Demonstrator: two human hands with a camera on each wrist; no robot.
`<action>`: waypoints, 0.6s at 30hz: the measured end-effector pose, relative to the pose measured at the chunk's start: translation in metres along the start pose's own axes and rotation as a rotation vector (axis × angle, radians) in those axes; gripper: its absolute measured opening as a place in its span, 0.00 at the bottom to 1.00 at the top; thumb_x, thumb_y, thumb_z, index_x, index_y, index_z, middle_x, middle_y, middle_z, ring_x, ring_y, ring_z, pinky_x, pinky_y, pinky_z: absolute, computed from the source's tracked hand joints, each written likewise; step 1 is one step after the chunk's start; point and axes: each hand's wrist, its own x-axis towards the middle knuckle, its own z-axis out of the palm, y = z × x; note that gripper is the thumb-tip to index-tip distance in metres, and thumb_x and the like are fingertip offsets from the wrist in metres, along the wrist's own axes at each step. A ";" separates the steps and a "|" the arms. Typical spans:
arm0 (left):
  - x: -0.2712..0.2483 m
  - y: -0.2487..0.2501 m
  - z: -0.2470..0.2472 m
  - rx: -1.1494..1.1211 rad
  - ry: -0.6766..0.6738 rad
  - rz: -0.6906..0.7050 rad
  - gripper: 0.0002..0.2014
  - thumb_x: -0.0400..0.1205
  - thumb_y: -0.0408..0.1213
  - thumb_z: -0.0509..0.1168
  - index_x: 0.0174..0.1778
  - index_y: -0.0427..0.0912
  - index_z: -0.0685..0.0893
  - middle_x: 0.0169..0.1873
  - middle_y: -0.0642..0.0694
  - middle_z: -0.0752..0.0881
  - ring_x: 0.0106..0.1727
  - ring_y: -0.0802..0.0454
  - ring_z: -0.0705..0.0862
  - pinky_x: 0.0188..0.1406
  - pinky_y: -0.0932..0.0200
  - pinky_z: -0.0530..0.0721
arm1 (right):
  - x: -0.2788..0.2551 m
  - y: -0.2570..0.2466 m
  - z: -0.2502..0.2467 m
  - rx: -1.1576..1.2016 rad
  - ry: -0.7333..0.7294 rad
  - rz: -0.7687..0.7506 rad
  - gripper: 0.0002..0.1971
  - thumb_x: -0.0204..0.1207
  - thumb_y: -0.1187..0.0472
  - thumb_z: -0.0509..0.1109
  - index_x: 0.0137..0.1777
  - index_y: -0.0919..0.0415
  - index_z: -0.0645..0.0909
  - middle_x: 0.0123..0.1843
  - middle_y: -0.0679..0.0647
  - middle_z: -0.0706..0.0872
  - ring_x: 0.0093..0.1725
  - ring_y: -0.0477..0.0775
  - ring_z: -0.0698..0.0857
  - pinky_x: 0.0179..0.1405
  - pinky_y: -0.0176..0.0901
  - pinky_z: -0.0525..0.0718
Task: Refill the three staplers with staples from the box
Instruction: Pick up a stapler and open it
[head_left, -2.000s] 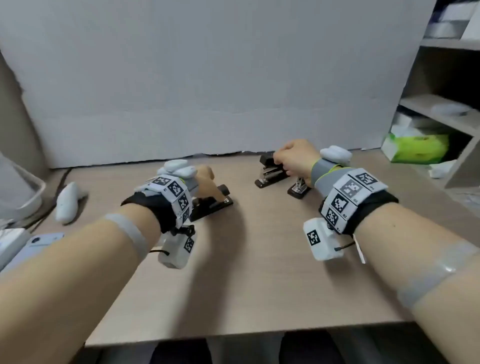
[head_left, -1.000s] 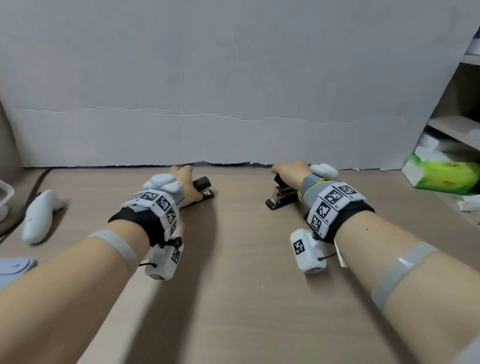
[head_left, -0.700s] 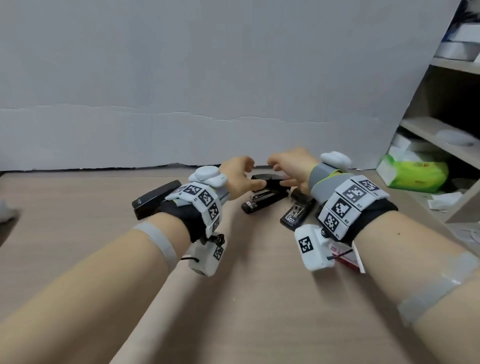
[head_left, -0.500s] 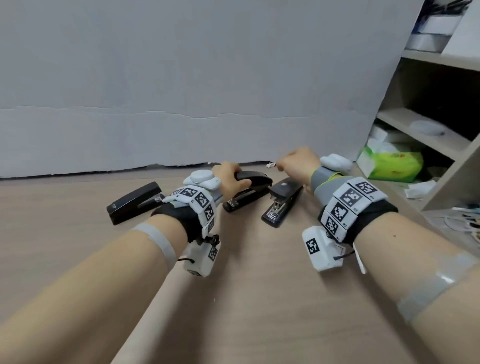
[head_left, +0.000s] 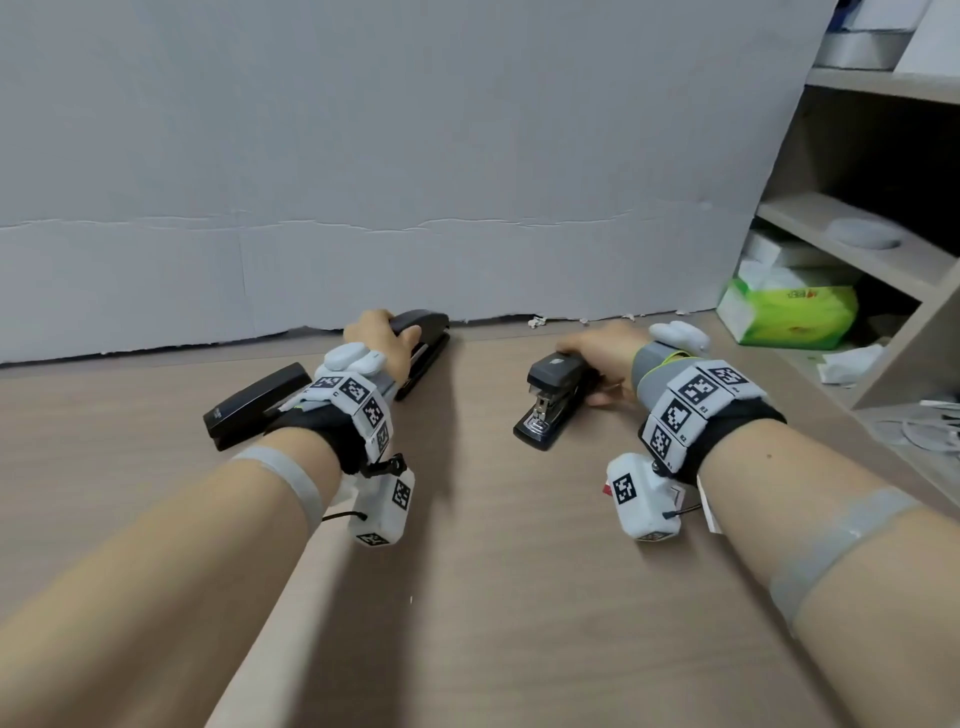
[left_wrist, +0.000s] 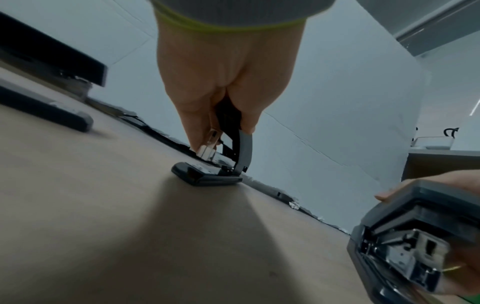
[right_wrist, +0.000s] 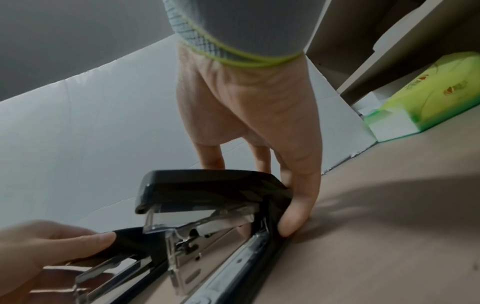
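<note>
Three black staplers lie on the wooden table (head_left: 519, 597). The left stapler (head_left: 254, 405) lies alone beside my left wrist. My left hand (head_left: 389, 335) grips the middle stapler (head_left: 428, 338) near the back wall; in the left wrist view my fingers (left_wrist: 197, 115) and thumb pinch its body (left_wrist: 221, 164). My right hand (head_left: 587, 358) holds the rear of the right stapler (head_left: 553, 400), whose chrome magazine (right_wrist: 207, 222) shows under its cover (right_wrist: 207, 183). A red sliver (head_left: 604, 489) peeks out beneath my right wrist; the rest of it is hidden.
A grey cardboard sheet (head_left: 467, 156) stands along the back of the table. To the right is a shelf unit (head_left: 857, 234) with a green tissue pack (head_left: 789, 312) at its foot and white cables (head_left: 935, 426) lower down.
My left hand left the left stapler, took the middle one and slid it toward the back wall. My right hand moved onto the rear of the right stapler. The head view shifted.
</note>
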 end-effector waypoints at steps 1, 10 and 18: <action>0.001 0.000 0.000 0.013 -0.009 -0.003 0.13 0.79 0.49 0.65 0.44 0.42 0.84 0.40 0.39 0.88 0.38 0.39 0.82 0.36 0.54 0.73 | 0.000 0.001 0.000 0.023 -0.010 0.002 0.13 0.67 0.51 0.75 0.48 0.55 0.82 0.43 0.55 0.87 0.43 0.57 0.88 0.33 0.47 0.88; -0.032 0.027 -0.006 -0.143 0.255 0.358 0.18 0.81 0.44 0.65 0.65 0.40 0.80 0.59 0.38 0.82 0.62 0.41 0.78 0.64 0.49 0.75 | -0.008 0.009 -0.005 -0.034 -0.090 0.062 0.11 0.75 0.61 0.72 0.54 0.65 0.84 0.51 0.61 0.87 0.31 0.63 0.87 0.21 0.45 0.86; -0.082 0.029 -0.025 -0.196 -0.780 0.235 0.23 0.74 0.54 0.75 0.59 0.43 0.86 0.46 0.46 0.86 0.46 0.51 0.86 0.46 0.53 0.91 | -0.042 0.028 0.003 -0.022 -0.265 0.117 0.07 0.81 0.75 0.61 0.49 0.74 0.81 0.40 0.65 0.86 0.32 0.63 0.91 0.33 0.51 0.91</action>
